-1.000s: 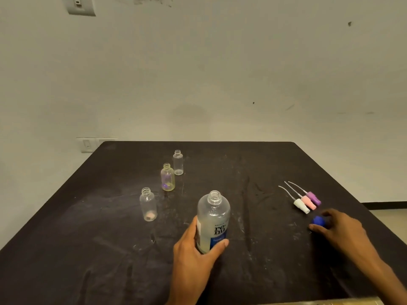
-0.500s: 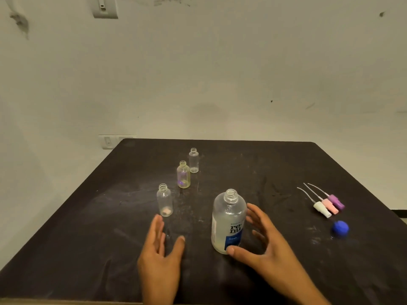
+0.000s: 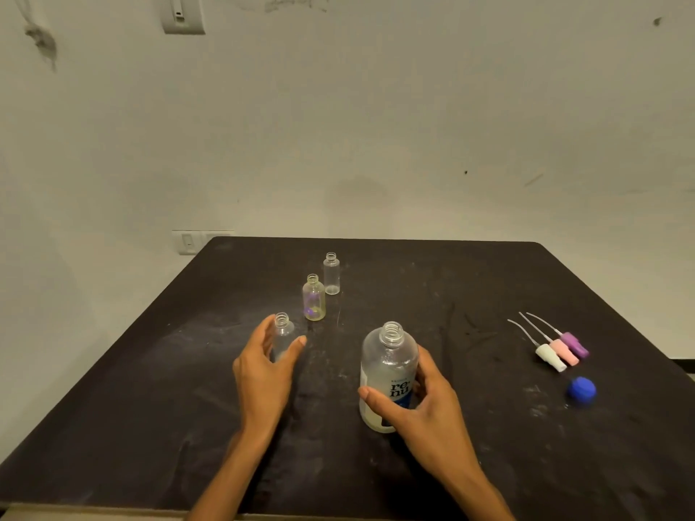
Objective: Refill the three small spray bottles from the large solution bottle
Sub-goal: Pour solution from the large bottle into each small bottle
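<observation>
The large clear solution bottle (image 3: 389, 364), uncapped and with a blue and white label, stands on the black table. My right hand (image 3: 421, 404) grips it, thumb across the label and fingers behind. Three small clear spray bottles stand uncapped in a diagonal row. My left hand (image 3: 263, 370) cups around the nearest one (image 3: 282, 327), thumb and fingers apart on either side of it and not clearly touching. The middle bottle (image 3: 314, 298) looks yellowish with a purple patch. The far bottle (image 3: 331, 274) is clear.
Three spray tops, white (image 3: 549, 355), pink (image 3: 563, 351) and purple (image 3: 575, 344), lie side by side at the right of the black table (image 3: 489, 280). A blue cap (image 3: 581, 389) lies just in front of them. A wall stands close behind the table.
My left hand let go of the large bottle and reached forward around the nearest small bottle. My right hand left the blue cap on the table and took hold of the large bottle.
</observation>
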